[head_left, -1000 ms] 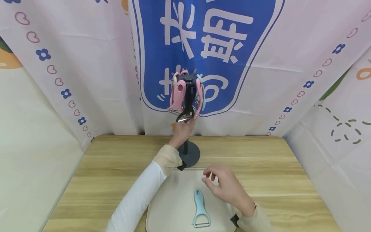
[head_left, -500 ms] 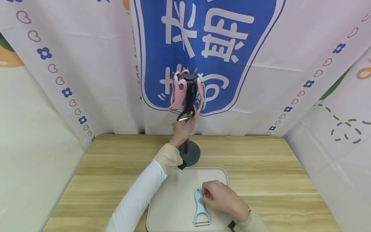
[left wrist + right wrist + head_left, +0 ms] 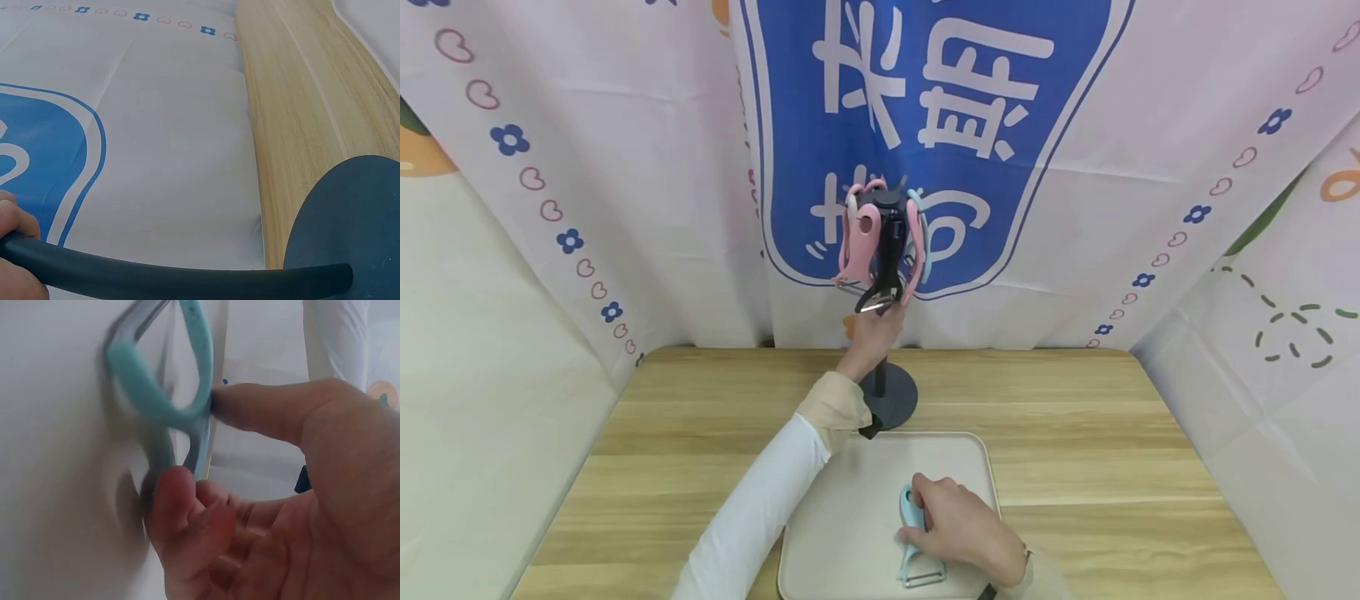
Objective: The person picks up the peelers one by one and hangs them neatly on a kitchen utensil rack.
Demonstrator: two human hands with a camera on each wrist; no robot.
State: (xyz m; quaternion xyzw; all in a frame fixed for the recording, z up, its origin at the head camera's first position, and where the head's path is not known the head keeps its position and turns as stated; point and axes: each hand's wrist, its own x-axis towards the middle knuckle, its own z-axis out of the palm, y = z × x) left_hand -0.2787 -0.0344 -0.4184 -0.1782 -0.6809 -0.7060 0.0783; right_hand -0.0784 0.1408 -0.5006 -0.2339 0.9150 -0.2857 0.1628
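A light blue Y-shaped peeler (image 3: 908, 508) lies over the cream tray (image 3: 842, 525) in the head view. My right hand (image 3: 962, 529) pinches its handle, with the thumb on the near side and the fingers curled at the other; the right wrist view shows the thumb (image 3: 262, 409) against the peeler's neck. Farther back, my left hand (image 3: 872, 337) grips the dark pole (image 3: 156, 278) of an upright stand, just under the peelers hanging there. Among those are a pink peeler (image 3: 859, 250) and a black peeler (image 3: 891, 250) facing me.
The stand's round dark base (image 3: 898, 400) rests on the wooden table (image 3: 1060, 450) right behind the tray. Another pink peeler (image 3: 915, 250) and a light blue one (image 3: 927, 258) hang on the stand's right side. A printed curtain (image 3: 700, 208) closes off the back.
My right hand has come down and left onto the light blue peeler, and its fingers have closed on the handle. The left hand stays on the pole.
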